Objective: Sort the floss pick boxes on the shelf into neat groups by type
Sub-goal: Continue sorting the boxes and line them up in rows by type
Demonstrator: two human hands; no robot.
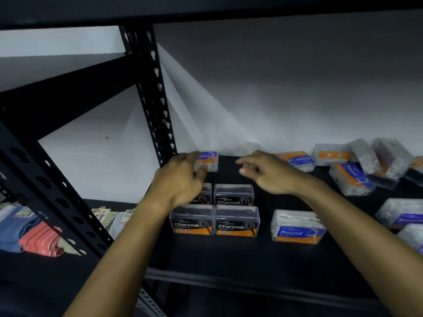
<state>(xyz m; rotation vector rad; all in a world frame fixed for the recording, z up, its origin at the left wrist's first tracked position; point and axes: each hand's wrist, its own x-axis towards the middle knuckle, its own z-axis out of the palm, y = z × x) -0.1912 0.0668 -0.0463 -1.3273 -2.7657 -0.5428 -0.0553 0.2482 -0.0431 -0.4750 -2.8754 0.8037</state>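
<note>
Head view. Dark metal shelf point(229, 259) against a pale wall; a black slotted upright point(158, 99) stands at the back-left corner. Folded cloths point(39, 234) lie on the neighbouring shelf, left of the left forearm.

Done so far, as judged: four charcoal boxes point(237, 221) sit in a tidy two-by-two block, touching each other, directly under and just nearer than the left hand point(180, 181); the back-left one is mostly hidden by that hand.

Left hand: thumb and fingers are at the blue-and-orange box point(209, 160) near the back-left corner, thumb at its front face, a finger over its top. Motion blur; contact looks likely, but I cannot tell whether it is a firm grip.

Right hand point(267, 172): hovers just right of that box, fingers loosely spread, holding nothing.

One round box point(297, 227) stands alone, upright, below the right wrist.

Left to do, as judged: a loose heap of boxes point(357, 170) right of the right forearm, several tilted or on their sides, labels facing different ways. Most of the sorting remains.
</note>
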